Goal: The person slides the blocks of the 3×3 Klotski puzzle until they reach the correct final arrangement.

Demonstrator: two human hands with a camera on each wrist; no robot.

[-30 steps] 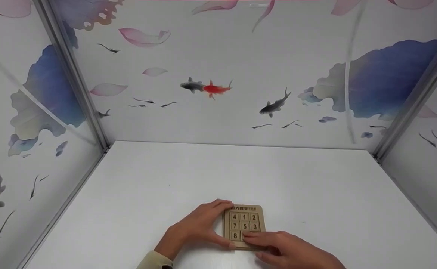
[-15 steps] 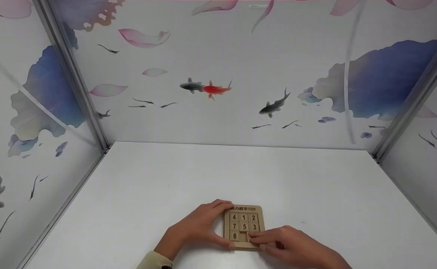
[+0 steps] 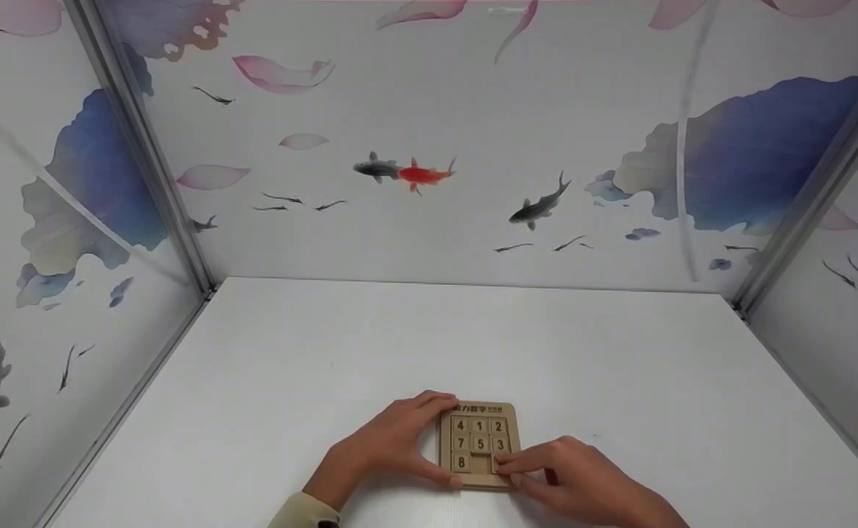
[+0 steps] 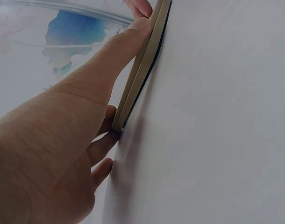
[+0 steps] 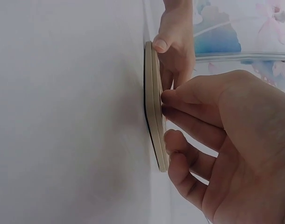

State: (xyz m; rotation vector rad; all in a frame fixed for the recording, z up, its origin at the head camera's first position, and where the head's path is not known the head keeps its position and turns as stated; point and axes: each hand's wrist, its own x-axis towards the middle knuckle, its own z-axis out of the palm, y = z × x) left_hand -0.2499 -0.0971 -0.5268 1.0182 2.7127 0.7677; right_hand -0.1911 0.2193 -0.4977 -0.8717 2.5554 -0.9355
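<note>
A wooden sliding number puzzle [image 3: 480, 480] lies flat on the white table [image 3: 400, 337]. Its top row reads 4, 1, 2 and the middle row 7, 5, 3. In the bottom row stands 8, then a gap, then a tile [image 3: 495, 463] mostly covered by fingertips. My left hand [image 3: 389, 440] grips the frame from the left, thumb at the near edge and fingers at the far corner. My right hand [image 3: 583, 477] presses the bottom right tile with its fingertips. In the right wrist view, its other fingers [image 5: 177, 165] bend beside the puzzle's edge [image 5: 154, 93].
White panels painted with fish, petals and blue leaves enclose the table at the back [image 3: 466, 242], left [image 3: 150, 323] and right [image 3: 825, 330]. Metal posts [image 3: 158, 161] stand at the back corners.
The right hand's fingertips have moved right from the middle of the bottom row, and the tile under them has slid right, baring a gap beside 8. The left hand has stayed put.
</note>
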